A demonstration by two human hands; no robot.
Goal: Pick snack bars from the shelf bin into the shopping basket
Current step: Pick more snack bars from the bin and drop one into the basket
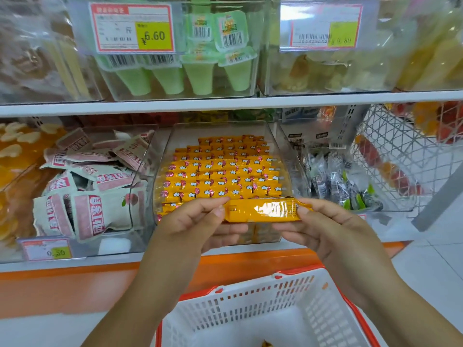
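Note:
A clear shelf bin point(285, 156) holds several rows of orange-wrapped snack bars point(220, 171). In front of its lower edge I hold one orange snack bar point(263, 211) level between both hands. My left hand point(198, 221) pinches its left end and my right hand point(323, 226) pinches its right end. Below the hands stands a white shopping basket point(250, 306) with an orange rim; a small orange item point(266, 343) shows at its bottom, cut off by the frame edge.
Pink-and-white snack packs point(87, 186) fill the bin to the left, dark packets point(335, 181) the bin to the right. Green jelly cups point(200, 68) sit on the shelf above. A wire rack point(400, 151) stands at the right. An orange shelf base point(75, 284) runs below.

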